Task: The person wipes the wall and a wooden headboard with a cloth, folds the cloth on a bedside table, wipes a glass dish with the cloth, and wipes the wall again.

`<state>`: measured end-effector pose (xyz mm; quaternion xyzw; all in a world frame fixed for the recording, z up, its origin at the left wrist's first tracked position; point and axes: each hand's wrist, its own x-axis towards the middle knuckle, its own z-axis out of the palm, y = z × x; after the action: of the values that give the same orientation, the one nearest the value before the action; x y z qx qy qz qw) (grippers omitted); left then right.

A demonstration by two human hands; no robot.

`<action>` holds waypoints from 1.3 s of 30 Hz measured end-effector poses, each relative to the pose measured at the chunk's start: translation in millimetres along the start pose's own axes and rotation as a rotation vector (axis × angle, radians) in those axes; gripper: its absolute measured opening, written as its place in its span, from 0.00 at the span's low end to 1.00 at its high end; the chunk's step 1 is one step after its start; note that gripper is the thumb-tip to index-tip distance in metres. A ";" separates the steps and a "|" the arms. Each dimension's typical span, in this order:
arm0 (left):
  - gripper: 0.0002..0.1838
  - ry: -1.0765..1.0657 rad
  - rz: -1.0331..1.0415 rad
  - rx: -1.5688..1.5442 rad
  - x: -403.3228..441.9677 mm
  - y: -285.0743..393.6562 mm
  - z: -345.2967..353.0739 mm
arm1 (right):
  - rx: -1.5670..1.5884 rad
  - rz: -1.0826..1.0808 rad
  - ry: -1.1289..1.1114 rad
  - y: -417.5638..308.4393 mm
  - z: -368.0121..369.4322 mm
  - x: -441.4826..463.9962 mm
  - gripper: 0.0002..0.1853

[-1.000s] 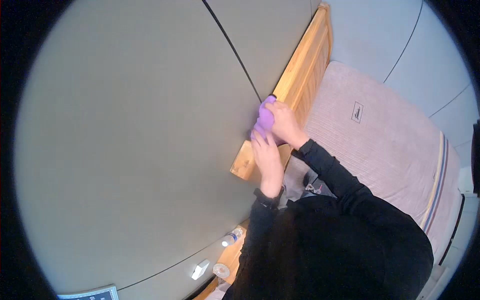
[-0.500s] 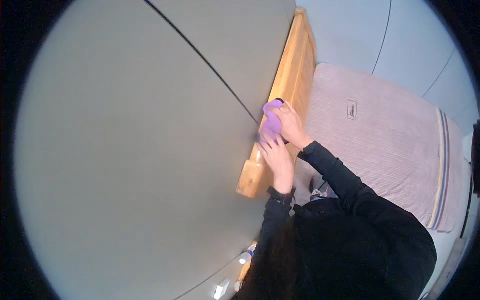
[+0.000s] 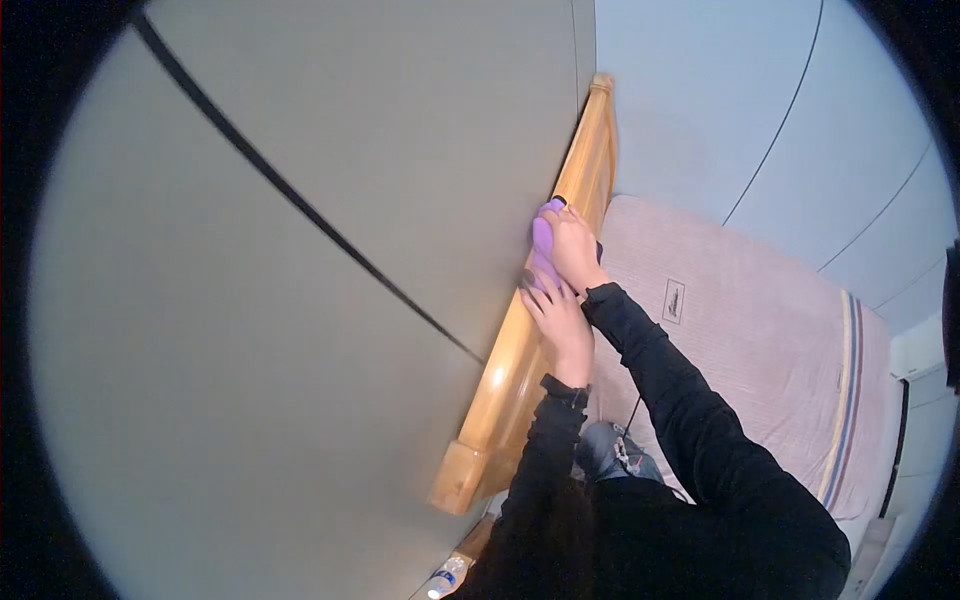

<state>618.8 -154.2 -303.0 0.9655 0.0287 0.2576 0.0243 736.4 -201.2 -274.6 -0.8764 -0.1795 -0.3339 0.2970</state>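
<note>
A purple, soft-looking piece with black ends [image 3: 543,238] lies against the top rail of a wooden headboard [image 3: 500,375]. My right hand [image 3: 575,250] is wrapped round its upper part, fingers closed. Lower down, my left hand [image 3: 562,325] has its fingers bent over the bottom end of the purple piece, beside a dark tip. Both hands are close together on the rail. What exactly the purple piece is, I cannot make out, since the hands cover much of it.
A grey wall [image 3: 250,380] runs right behind the headboard. To the right is a bed with a pinkish striped cover [image 3: 740,330], with a pale blue wall [image 3: 700,110] beyond. A plastic bottle [image 3: 447,578] stands near the bottom edge.
Both hands, with the purple piece, have moved along the rail away from the headboard's near end post. The camera view has shifted too, showing more of the near rail.
</note>
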 end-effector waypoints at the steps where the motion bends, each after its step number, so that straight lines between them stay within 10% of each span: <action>1: 0.34 -0.030 -0.024 0.048 -1.5 -18.9 0.3 | 0.039 -0.010 -0.001 -14.1 21.5 0.1 0.13; 14: 0.28 -0.022 -0.023 0.021 13.0 8.8 -4.8 | -0.021 -0.057 -0.162 22.7 12.2 32.0 0.14; 19: 0.26 -0.254 -0.145 -0.147 -28.8 19.4 -96.1 | -0.055 -0.076 -0.274 -26.0 -53.6 22.7 0.16; 22: 0.20 -0.214 -0.181 -0.205 -50.7 5.4 -166.1 | -0.009 -0.194 -0.210 -64.7 -71.4 -0.8 0.05; 30: 0.12 0.067 -0.496 -0.228 -133.3 -66.7 -281.6 | 0.060 -0.187 -0.594 -149.7 -114.7 -85.7 0.16; 35: 0.11 0.025 -0.808 -0.146 -194.7 -50.8 -237.8 | -0.011 -0.195 -0.612 -140.2 -112.9 -141.3 0.26; 39: 0.19 0.128 -0.632 -0.211 -203.5 -37.5 -211.2 | 0.074 -0.152 -0.535 -139.0 -107.2 -150.7 0.29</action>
<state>335.6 -123.8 -223.3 0.8830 0.3011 0.2990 0.2006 506.4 -181.9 -258.8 -0.9060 -0.3288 -0.1053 0.2449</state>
